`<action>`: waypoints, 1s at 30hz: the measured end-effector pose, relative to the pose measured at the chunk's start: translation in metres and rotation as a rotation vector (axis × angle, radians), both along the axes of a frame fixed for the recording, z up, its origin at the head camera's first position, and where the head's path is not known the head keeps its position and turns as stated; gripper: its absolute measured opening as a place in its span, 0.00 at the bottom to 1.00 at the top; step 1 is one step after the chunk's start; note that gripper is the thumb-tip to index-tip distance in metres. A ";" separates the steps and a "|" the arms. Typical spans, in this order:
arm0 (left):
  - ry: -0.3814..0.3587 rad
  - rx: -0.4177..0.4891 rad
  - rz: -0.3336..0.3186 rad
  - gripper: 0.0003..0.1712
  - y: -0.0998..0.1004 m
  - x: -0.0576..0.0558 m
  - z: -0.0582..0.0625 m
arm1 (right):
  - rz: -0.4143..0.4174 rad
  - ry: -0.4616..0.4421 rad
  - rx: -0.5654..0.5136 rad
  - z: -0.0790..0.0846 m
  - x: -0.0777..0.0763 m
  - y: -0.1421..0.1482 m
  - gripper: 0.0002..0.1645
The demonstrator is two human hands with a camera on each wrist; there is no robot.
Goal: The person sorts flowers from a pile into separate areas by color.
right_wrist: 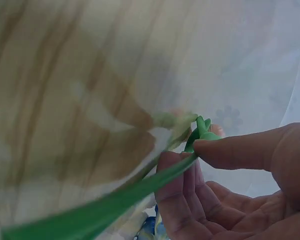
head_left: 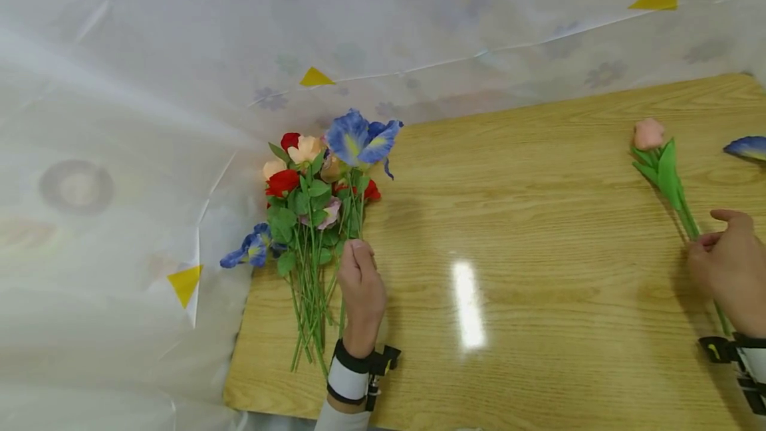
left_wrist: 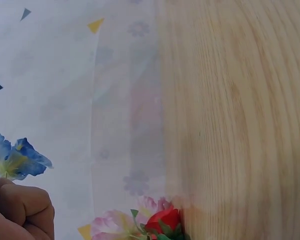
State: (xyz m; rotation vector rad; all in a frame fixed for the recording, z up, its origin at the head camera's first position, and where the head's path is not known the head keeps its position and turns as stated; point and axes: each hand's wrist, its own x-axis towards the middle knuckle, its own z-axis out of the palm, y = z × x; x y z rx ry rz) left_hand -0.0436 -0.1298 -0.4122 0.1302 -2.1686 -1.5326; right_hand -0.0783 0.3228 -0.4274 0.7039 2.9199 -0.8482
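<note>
My left hand [head_left: 364, 291] is curled closed, gripping a large blue, yellow-throated, fabric-looking iris [head_left: 352, 140] by its thin green stem; the bloom stands at 12 o'clock from my fist. Beside that hand, toward 11 o'clock, a bunch of red, peach and pink artificial flowers with leafy green stems [head_left: 302, 205] lies on a yellowish wood-grain table [head_left: 509, 218]. My right hand [head_left: 730, 271] pinches a pale-pink tulip with smooth green leaves [head_left: 649, 134] by its stem, thumb against fingers, its bloom at 11 o'clock. Near 1 o'clock from that hand, a blue petal [head_left: 748, 147] shows.
</note>
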 end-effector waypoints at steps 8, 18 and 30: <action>0.011 0.019 -0.027 0.19 0.001 0.001 0.002 | 0.047 -0.050 0.012 -0.002 0.003 0.003 0.36; 0.078 0.001 -0.160 0.15 0.017 0.002 0.008 | 0.221 0.055 -0.019 0.015 0.009 -0.011 0.35; 0.216 -0.012 -0.458 0.12 0.063 0.015 0.020 | 0.591 0.351 -0.288 0.072 0.027 -0.106 0.17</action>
